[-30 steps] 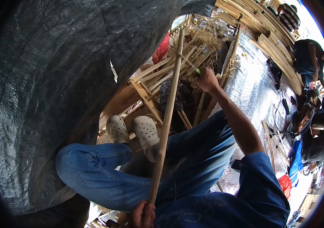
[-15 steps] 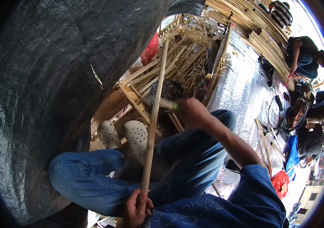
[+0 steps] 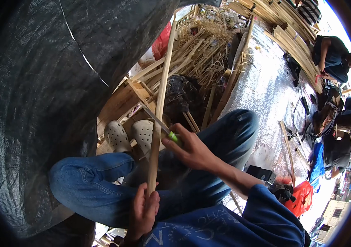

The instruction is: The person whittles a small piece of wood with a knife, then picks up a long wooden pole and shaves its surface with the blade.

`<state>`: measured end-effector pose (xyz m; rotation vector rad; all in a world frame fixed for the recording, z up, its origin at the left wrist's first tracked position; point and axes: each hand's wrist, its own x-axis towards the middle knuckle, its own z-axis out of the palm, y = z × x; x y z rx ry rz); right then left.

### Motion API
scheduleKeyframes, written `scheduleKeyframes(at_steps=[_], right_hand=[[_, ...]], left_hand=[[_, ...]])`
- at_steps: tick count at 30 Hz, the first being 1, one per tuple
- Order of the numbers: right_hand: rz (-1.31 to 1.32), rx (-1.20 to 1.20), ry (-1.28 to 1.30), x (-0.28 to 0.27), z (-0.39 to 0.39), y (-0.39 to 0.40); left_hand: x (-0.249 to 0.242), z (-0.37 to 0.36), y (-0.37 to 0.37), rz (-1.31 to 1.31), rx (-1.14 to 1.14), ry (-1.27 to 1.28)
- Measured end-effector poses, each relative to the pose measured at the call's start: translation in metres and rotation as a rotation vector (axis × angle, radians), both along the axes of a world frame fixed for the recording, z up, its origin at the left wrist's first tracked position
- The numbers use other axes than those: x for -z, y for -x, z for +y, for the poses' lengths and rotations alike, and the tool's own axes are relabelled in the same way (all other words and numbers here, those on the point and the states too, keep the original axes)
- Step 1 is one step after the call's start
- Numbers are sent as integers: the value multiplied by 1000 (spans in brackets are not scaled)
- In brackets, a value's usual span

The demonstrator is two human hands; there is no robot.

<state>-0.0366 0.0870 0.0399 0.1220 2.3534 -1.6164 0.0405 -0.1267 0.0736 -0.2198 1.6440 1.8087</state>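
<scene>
A long pale wooden strip [image 3: 166,74] rises from my lap, slanting up past the shoes. My left hand [image 3: 144,208] is wrapped round its lower end. In my right hand [image 3: 187,145] is a knife [image 3: 157,120] with a green handle, my fingers closed on it. The blade lies across the strip near its middle and points up and left; whether it cuts into the wood cannot be made out. Both hands are above my crossed legs in blue jeans [image 3: 97,187].
Dark tarpaulin [image 3: 39,103] hangs at left. Beige clogs [image 3: 117,136] stand by a wooden frame [image 3: 140,92]. Shavings and strips [image 3: 208,45] are piled ahead. Silver sheeting [image 3: 261,78], a red bag [image 3: 303,199] and long boards [image 3: 294,45] lie right. A person [image 3: 333,57] crouches at upper right.
My right hand has come down and left with the knife, nearer my left hand. The strip has shifted slightly left, and my left hand has risen a little.
</scene>
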Motion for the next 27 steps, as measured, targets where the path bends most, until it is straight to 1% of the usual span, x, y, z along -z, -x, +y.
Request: scheduleKeyframes(at_steps=[1, 2, 4, 5, 6, 8, 9, 10, 12, 14, 16, 17, 18, 19, 20, 22, 23, 24, 25, 26, 27], right_hand=[[16, -71, -2, -11, -1, -2], [10, -73, 5, -10, -1, -5], [218, -222, -39, -9, -4, -14], [207, -270, -78, -6, -3, -16], [199, -286, -64, -7, -2, -18], [201, -342, -64, -12, 0, -23], [185, -387, -118, -12, -1, -26], [183, -403, -109, -11, -2, -29], [188, -491, -175, -8, -5, -39], [207, -529, -202, -4, -7, -48], [226, -552, -242, 2, -6, -51], [270, -450, -300, 4, -2, -46], [282, -330, -352, 2, -1, -17], [220, -278, -462, 0, 5, -9], [260, -259, -522, -5, 10, -2], [303, -288, -446, -12, 18, -1], [304, -291, -449, -13, 18, -4], [327, -374, -399, -13, 16, -8], [351, -454, -350, -13, 15, -12], [351, -447, -356, -14, 12, -17], [360, -453, -356, -16, 8, -23]], left_hand=[[3, 0, 2, 16, -16, -46], [6, 0, 3, 10, -18, -40], [8, -2, 3, -134, -83, -190], [3, 0, 5, -175, -80, -183], [-1, 0, 8, -183, -98, -174], [-6, -1, 11, -212, -3, -186], [-6, -1, 11, -182, 16, -149], [-4, 0, 9, -185, -2, -144], [1, 2, 3, -131, -24, -144], [1, 6, -4, -98, -43, -118], [4, 8, -11, 51, -8, 2], [4, 8, -15, 55, -6, -4], [-3, 5, 9, 79, 33, 100], [-4, 5, 5, 131, 51, 201], [-4, 3, 2, 138, 54, 196], [-3, 0, -5, 220, 196, 368], [-3, 2, -10, 240, 127, 364], [-2, 1, -14, 241, 127, 361], [1, -2, -18, 323, 161, 377], [5, -6, -21, 406, 199, 391], [10, -12, -25, 412, 207, 382]])
